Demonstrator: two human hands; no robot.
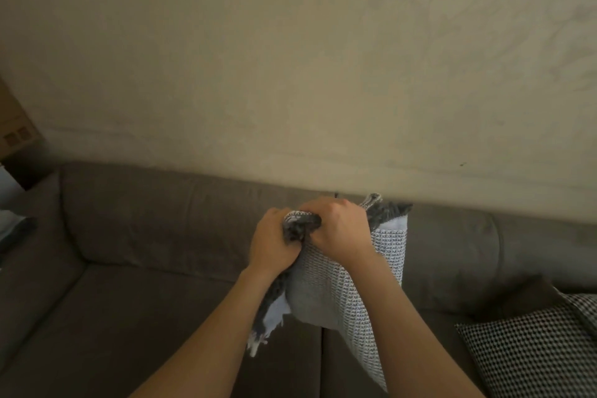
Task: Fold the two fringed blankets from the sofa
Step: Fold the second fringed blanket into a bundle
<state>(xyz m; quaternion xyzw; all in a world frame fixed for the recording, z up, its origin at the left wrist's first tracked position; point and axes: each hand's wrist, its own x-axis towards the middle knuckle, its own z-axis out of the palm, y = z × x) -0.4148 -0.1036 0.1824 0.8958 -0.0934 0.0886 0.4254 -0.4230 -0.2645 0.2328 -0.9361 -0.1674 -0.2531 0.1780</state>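
1. Gripping one grey woven blanket (326,294) by its top edge, both hands are raised side by side in front of the sofa (161,220), and we see their knuckles almost touching.
2. We see the left hand (273,241) with its fingers curled tight round a bunch of dark fringe (302,226) at the blanket's upper edge.
3. We see the right hand (336,229) clenched over the same edge, just beside the left, with its knuckles turned towards the wall (290,58). More dark fringe stands up behind it.
4. From the two hands the blanket hangs down between the forearms, over the sofa's seat. It looks doubled to us. A pale band and a strip of tassels (258,336) trail at the lower left, beside the left forearm.
5. The sofa is brown-grey and runs across the whole view. We can follow a seam between two seat cushions directly below the hanging cloth.
6. At the lower right a black-and-white checked fabric (529,352) lies on the sofa seat, well apart from the hands. Only part of it shows, so we cannot tell whether it is the second blanket or a cushion.
7. Behind the sofa we see the beige wall, and at the far left edge a cardboard box (16,126).
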